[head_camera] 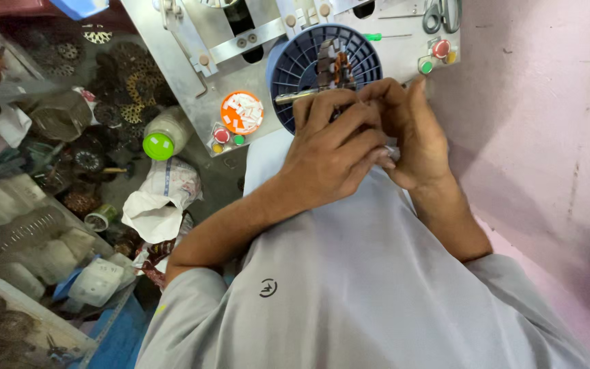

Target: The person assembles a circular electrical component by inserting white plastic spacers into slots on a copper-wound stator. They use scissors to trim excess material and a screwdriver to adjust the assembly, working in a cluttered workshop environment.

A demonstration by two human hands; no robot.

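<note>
Both hands' grip clenched together, left hand (pixel 332 154) over right hand (pixel 414 133), pinching small metal part (pixel 392 152) near blue slotted drum (pixel 322 68) on grey machine counter (pixel 192 96); mid-fitting, judging next needs steady seating.

panel (pixel 192 96): matt grey metal | fan guard (pixel 288 68): blue plastic | shirt (pixel 349 287): smooth grey cloth

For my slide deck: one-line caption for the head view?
Left hand and right hand meet over a round dark-blue ribbed plastic holder.
</note>
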